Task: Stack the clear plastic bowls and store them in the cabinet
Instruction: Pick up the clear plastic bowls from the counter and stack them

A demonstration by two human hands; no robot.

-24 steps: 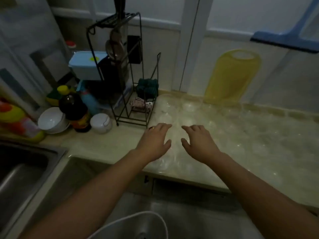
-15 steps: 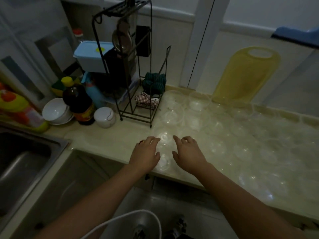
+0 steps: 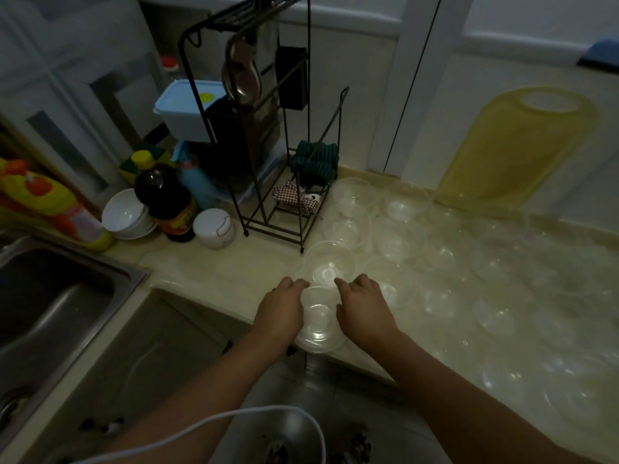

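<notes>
Many clear plastic bowls cover the pale countertop (image 3: 217, 272), spreading to the right. One clear bowl (image 3: 320, 321) sits at the counter's front edge, partly over it. My left hand (image 3: 279, 308) presses its left side and my right hand (image 3: 363, 306) its right side, so both hands grip it between them. Just behind it stands another clear bowl (image 3: 330, 262), untouched. Further bowls (image 3: 400, 205) reach back to the wall. No cabinet interior is in view.
A black wire rack (image 3: 268, 128) stands behind the bowls, with a dark sauce bottle (image 3: 165, 202), a white jar (image 3: 214, 227) and white ceramic bowls (image 3: 125, 214) to its left. A steel sink (image 3: 50, 296) lies at the left. A yellow cutting board (image 3: 516, 145) leans on the wall.
Both hands drew back from the middle bowls toward the counter's front edge and closed on the sides of the nearest bowl. The camera moved closer and tilted down.
</notes>
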